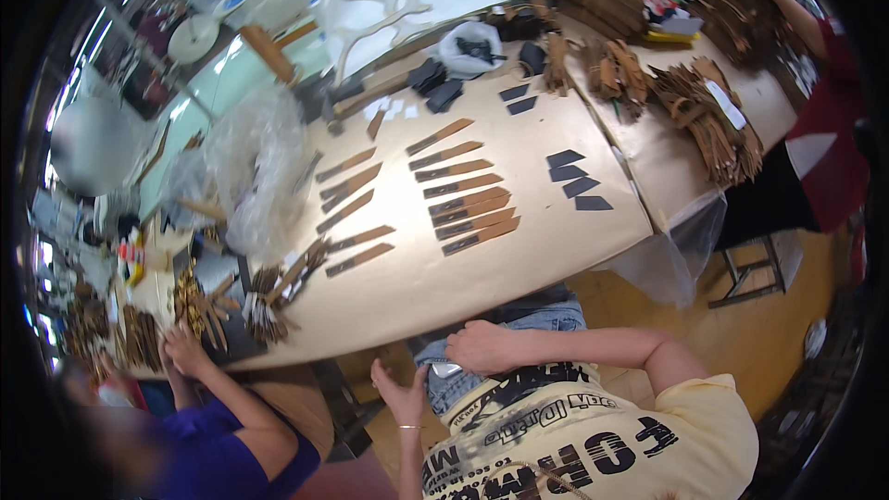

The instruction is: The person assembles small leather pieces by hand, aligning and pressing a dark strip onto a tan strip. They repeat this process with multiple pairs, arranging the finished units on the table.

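Right hand loosely curled, contents I can't tell, sits nearer than the spread left hand to flat brown-and-black strips slanting away rightward beyond the tan, smooth-topped table's near edge.

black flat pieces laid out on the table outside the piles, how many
6: two black flat pieces toward the far side, four more in a column nearer and farther right. The dark piles may hold more.

Strips in rows on table, patches right of them, plastic sheeting left
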